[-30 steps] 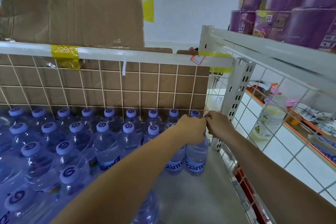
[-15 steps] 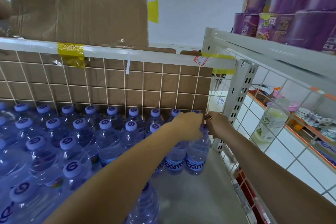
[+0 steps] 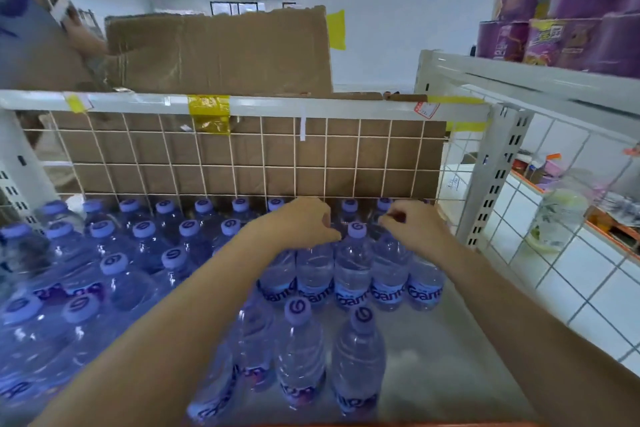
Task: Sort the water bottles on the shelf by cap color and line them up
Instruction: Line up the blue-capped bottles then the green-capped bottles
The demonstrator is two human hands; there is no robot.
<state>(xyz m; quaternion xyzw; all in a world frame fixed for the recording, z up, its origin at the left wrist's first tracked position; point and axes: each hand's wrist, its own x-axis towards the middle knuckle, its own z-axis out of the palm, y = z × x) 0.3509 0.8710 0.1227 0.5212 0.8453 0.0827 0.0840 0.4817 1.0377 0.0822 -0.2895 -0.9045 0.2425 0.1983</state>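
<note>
At the middle of the frame, both hands reach over the water bottles (image 3: 353, 270) standing on the shelf (image 3: 433, 350). The left hand (image 3: 301, 222) hovers with its fingers curled down over the bottle tops in the back rows; whether it actually grips a cap cannot be told, since the fingertips hide what lies under them. The right hand (image 3: 412, 222) sits just beside it to the right, thumb and forefinger drawn together in a pinch above a bottle neck near the right end of the row, though the cap itself is hidden. Between the two hands stands one bottle with a purple cap (image 3: 356, 229) in plain sight. Purple-capped bottles fill the left and centre of the shelf in crowded rows, and two more stand apart at lower centre (image 3: 301, 350). Behind them a white wire grid (image 3: 242, 156) backs the shelf, with brown cardboard (image 3: 221, 52) behind and above it and yellow tape (image 3: 209, 111) on the top rail. Purple packages (image 3: 561, 7) are stacked at upper right, and a sleeve of another person (image 3: 31, 35) shows at upper left.
</note>
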